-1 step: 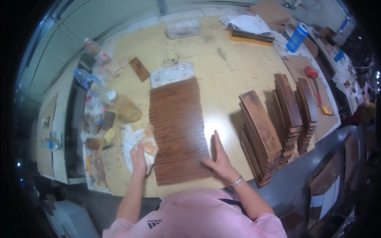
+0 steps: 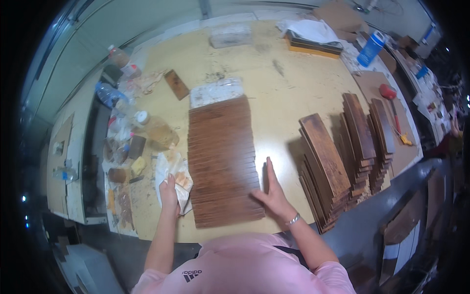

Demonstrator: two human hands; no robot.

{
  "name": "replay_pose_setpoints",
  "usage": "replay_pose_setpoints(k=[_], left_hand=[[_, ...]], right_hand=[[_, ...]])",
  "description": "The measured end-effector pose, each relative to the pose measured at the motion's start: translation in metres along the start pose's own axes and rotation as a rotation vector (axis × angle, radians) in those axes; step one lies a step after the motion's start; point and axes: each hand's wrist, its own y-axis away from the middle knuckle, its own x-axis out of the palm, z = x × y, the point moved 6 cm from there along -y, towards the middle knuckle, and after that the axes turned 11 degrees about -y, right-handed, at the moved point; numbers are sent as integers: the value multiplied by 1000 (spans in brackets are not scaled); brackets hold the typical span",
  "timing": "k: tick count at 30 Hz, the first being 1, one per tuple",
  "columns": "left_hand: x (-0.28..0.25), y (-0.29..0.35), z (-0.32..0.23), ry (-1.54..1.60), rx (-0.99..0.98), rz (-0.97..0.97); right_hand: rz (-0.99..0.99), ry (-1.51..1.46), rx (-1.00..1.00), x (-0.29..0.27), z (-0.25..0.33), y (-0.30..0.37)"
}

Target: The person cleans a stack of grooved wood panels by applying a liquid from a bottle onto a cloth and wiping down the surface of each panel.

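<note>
A row of dark brown wooden boards (image 2: 223, 157) is lined up edge to edge down the middle of the table. Beside its left edge, my left hand (image 2: 169, 196) is closed around a stained white cloth (image 2: 182, 182). My right hand (image 2: 275, 198) lies at the row's lower right edge, fingers stretched forward and thumb out toward the boards; it holds nothing. A white plastic-wrapped block (image 2: 215, 92) sits against the far end of the row.
Stacks of brown boards (image 2: 325, 154) lean at the right, with a red-headed mallet (image 2: 388, 91) beyond. Bottles, including a white-capped one with amber liquid (image 2: 159, 131), crowd the left. A small board (image 2: 176, 85), a blue bottle (image 2: 370, 49) and a cloth-topped box (image 2: 313, 45) lie farther back.
The whole view has shifted slightly. The cloth in my left hand now sits a little farther from the row and is folded differently; my right hand keeps nearly the same place.
</note>
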Motion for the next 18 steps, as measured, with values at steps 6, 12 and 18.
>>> replay_pose_setpoints(k=[6, 12, 18], left_hand=[[13, -26, 22, -182, -125, -147], [24, -15, 11, -66, -148, -16], [17, -21, 20, -26, -252, -132]], right_hand=[[-12, -166, -35, 14, -16, -72], [-51, 13, -59, 17, -29, -76], [-63, -28, -32, 18, -25, -73]])
